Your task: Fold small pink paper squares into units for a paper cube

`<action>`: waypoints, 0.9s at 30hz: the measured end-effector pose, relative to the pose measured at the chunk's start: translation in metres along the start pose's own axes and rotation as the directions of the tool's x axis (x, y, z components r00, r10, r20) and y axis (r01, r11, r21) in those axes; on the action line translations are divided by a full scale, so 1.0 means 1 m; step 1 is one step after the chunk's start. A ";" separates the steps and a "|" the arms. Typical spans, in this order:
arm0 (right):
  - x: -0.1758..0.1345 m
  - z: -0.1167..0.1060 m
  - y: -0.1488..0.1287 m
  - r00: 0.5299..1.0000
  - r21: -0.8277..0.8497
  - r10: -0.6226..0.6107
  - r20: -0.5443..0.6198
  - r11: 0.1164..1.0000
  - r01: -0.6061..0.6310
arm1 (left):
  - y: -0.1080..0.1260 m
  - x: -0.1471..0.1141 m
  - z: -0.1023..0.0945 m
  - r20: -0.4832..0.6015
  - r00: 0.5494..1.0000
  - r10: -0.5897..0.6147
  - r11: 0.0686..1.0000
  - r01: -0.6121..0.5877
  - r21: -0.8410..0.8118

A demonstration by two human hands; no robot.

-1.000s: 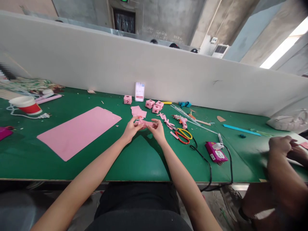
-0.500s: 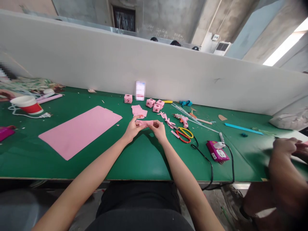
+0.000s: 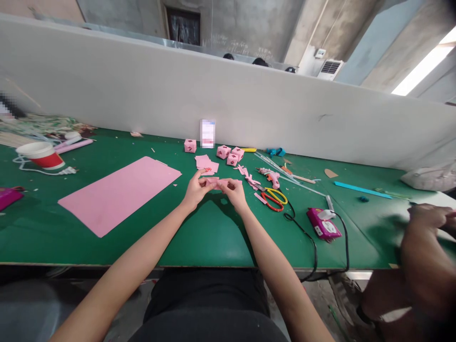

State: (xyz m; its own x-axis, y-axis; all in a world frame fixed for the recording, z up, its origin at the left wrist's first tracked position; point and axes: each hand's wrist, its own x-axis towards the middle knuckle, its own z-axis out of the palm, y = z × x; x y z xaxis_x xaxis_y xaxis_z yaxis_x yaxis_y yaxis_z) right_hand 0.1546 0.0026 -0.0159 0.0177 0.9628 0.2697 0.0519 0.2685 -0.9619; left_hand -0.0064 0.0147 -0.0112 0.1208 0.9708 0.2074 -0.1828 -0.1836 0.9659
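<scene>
Between my hands, a little above the green table, is a small folded piece of pink paper [image 3: 216, 182]. My left hand [image 3: 195, 191] pinches its left side and my right hand [image 3: 233, 191] pinches its right side, with the fingertips close together at the middle. Part of the paper is hidden behind my fingers. Just beyond my left hand lie pink paper squares [image 3: 205, 162]. Further back sit several folded pink paper cubes [image 3: 223, 152] with dark diamond-shaped marks. Narrow pink paper strips [image 3: 248, 176] are scattered right of my right hand.
Scissors [image 3: 274, 198] with red and yellow handles lie to the right, near a pink glue gun [image 3: 272, 178]. A magenta box [image 3: 323, 224] has a black cable. A large pink sheet [image 3: 119, 197] lies left. A phone [image 3: 207, 134] leans on the partition. A co-worker's arm [image 3: 423, 232] is far right.
My hands stay in nearly the same place, and the pink paper between them now shows a changed shape, with a part sticking out past my right fingers. The co-worker's hand has shifted slightly right.
</scene>
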 end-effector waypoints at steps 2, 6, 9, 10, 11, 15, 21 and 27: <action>0.000 0.000 0.000 1.000 -0.014 -0.007 -0.001 1.000 0.007 | 0.000 0.000 0.000 0.013 1.000 0.001 1.000 -0.001 -0.025; 0.000 0.000 0.001 1.000 -0.019 -0.007 -0.023 1.000 0.007 | 0.001 -0.001 0.002 0.024 1.000 0.011 0.999 -0.010 -0.048; -0.001 0.001 0.000 0.999 -0.016 0.013 -0.034 1.000 -0.013 | 0.001 -0.001 0.002 0.031 1.000 0.003 0.999 -0.001 -0.052; -0.001 0.001 -0.001 0.999 -0.014 0.016 -0.036 1.000 -0.017 | 0.001 -0.001 0.002 0.028 1.000 0.001 0.999 0.001 -0.047; -0.002 0.002 -0.003 0.999 -0.011 0.017 -0.038 1.000 -0.018 | 0.001 -0.001 0.002 0.021 1.000 0.003 0.999 -0.003 -0.033; -0.003 0.002 -0.007 0.999 0.017 0.003 -0.037 1.000 -0.002 | -0.001 -0.001 0.001 0.017 0.999 0.037 0.996 -0.039 0.086; -0.004 0.002 -0.007 0.999 0.034 0.015 -0.036 0.999 -0.014 | 0.001 -0.004 0.000 0.082 0.996 0.036 0.971 -0.054 0.232; -0.005 0.003 -0.008 0.999 0.026 0.025 -0.030 0.999 -0.024 | 0.003 -0.006 0.001 0.077 0.996 0.054 0.955 -0.074 0.287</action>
State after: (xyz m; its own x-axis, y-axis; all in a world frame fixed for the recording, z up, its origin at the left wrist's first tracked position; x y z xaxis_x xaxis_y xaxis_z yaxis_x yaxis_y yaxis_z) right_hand 0.1507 -0.0043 -0.0092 0.0490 0.9678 0.2470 0.0258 0.2460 -0.9689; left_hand -0.0070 0.0084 -0.0098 0.1859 0.9446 0.2705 0.0969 -0.2916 0.9516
